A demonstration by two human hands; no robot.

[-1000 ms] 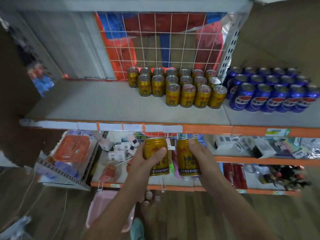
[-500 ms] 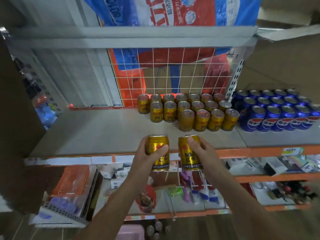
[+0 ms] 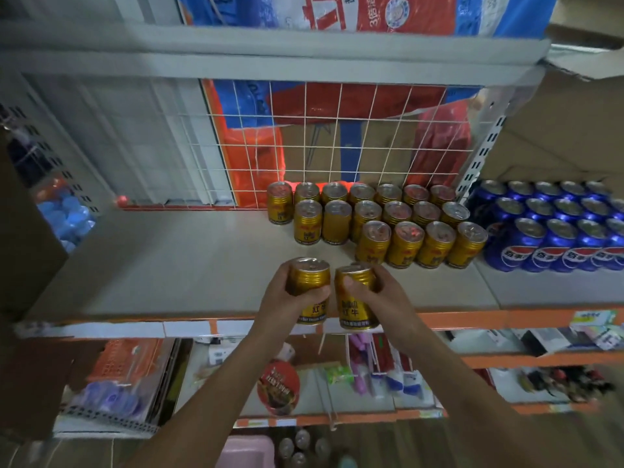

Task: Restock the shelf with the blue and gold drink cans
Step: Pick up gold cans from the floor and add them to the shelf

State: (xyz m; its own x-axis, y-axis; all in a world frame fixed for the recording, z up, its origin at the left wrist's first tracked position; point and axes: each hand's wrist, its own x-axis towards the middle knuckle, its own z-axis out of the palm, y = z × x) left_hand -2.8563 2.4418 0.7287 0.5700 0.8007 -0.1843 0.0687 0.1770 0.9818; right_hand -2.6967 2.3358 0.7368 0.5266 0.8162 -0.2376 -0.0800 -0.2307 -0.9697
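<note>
My left hand (image 3: pixel 285 300) grips one gold can (image 3: pixel 309 285) and my right hand (image 3: pixel 378 292) grips a second gold can (image 3: pixel 356 304). Both cans are upright, side by side, over the front edge of the grey shelf (image 3: pixel 169 265). Behind them, several gold cans (image 3: pixel 378 221) stand in three rows against the wire grid back. To their right stand several blue cans (image 3: pixel 553 228) in rows.
An orange price rail (image 3: pixel 472 319) runs along the shelf front. The left half of the shelf is bare. A cardboard box (image 3: pixel 574 123) hangs over the blue cans. Lower shelves (image 3: pixel 371 376) hold small packaged goods. A pink bin (image 3: pixel 246 452) sits on the floor.
Both hands have lifted the two gold cans from below the shelf edge up to the shelf front. The view has tilted upward.
</note>
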